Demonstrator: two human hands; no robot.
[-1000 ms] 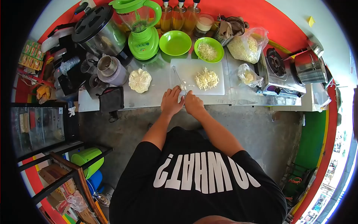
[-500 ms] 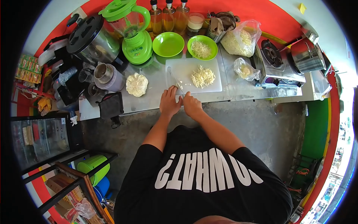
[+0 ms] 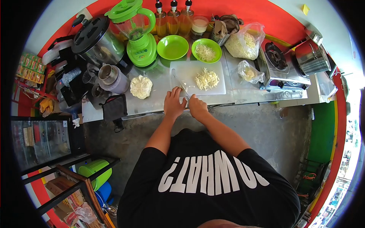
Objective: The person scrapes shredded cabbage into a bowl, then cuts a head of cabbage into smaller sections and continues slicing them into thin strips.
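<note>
My right hand (image 3: 198,107) is closed round the handle of a knife (image 3: 180,83), whose blade points up and left over the white cutting board (image 3: 217,90). My left hand (image 3: 175,102) rests at the board's lower left corner beside the blade, fingers bent; whatever lies under its fingertips is too small to make out. Small pale shreds lie near the blade. A pile of shredded cabbage (image 3: 207,79) sits on the right part of the board. To the left, a pale cabbage head (image 3: 141,87) stands on the metal counter (image 3: 159,99).
Behind the board are a green bowl (image 3: 172,47) and a green plate of shreds (image 3: 206,50). A blender (image 3: 141,49), a large pot (image 3: 97,40) and a cup (image 3: 108,74) stand left. Bagged cabbage (image 3: 243,43) and a gas stove (image 3: 283,68) are right.
The camera view has shifted slightly. My hands and the knife keep nearly the same place at the board's lower left edge.
</note>
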